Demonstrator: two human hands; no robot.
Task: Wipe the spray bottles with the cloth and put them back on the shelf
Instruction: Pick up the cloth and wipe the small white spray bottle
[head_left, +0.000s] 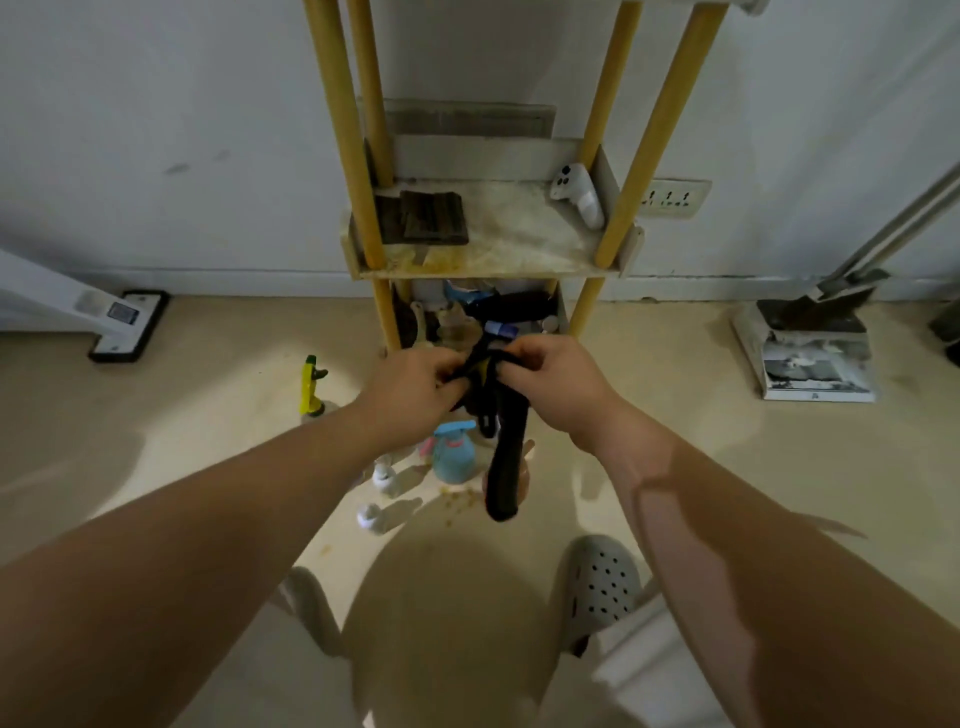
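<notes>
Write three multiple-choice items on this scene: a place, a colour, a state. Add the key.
1. Where does the blue spray bottle stand?
A. on the floor before the shelf unit
B. on the middle shelf
C. in the dustpan

2. What colour are the shelf unit's posts?
A. white
B. yellow
C. black

3. What grips the black cloth?
A. one hand alone
B. neither hand
C. both hands

1 A: it stands on the floor, off the shelves.
2 B: every post in view is yellow.
3 C: left hand and right hand both curl fingers round it.
</notes>
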